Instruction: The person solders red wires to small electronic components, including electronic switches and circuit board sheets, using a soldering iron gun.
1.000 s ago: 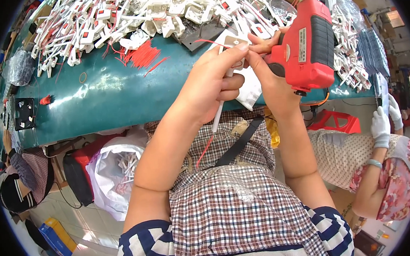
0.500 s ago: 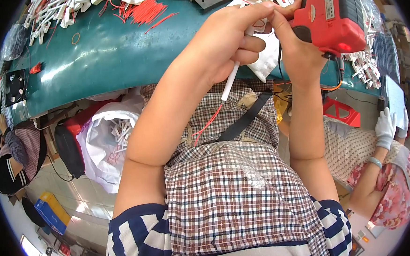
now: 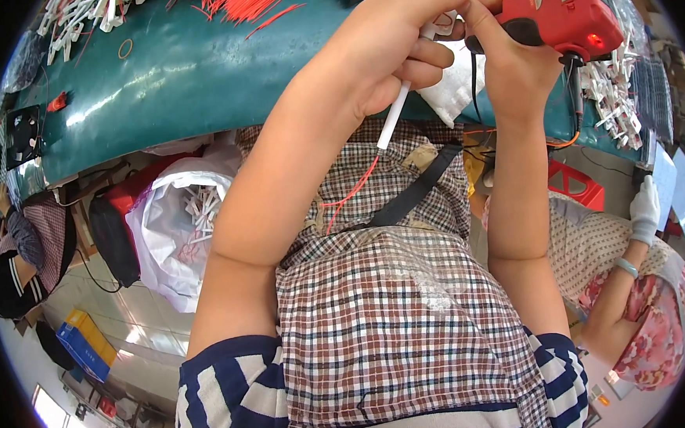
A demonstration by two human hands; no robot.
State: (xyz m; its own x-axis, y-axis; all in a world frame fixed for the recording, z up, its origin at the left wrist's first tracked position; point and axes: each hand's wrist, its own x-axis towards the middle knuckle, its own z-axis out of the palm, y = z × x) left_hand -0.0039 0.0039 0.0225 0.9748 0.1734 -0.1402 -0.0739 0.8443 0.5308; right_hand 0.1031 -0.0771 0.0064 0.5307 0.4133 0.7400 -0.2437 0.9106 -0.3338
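Tube [image 3: 394, 120] in grip of left hand [image 3: 396, 42], red tool [image 3: 554, 14] in grip of right hand [image 3: 515, 66]

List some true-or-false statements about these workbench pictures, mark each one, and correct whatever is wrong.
1. The left hand is empty. False: it grips a slim white plastic tube.
2. A red-and-black handheld tool is at the right hand. True.
3. The open white plastic bag sits on the glossy green tabletop. False: it is below the tabletop's edge, on the left.
4. Thin red wires lie on the tabletop. True.
5. A co-worker's glove is black. False: it is white.
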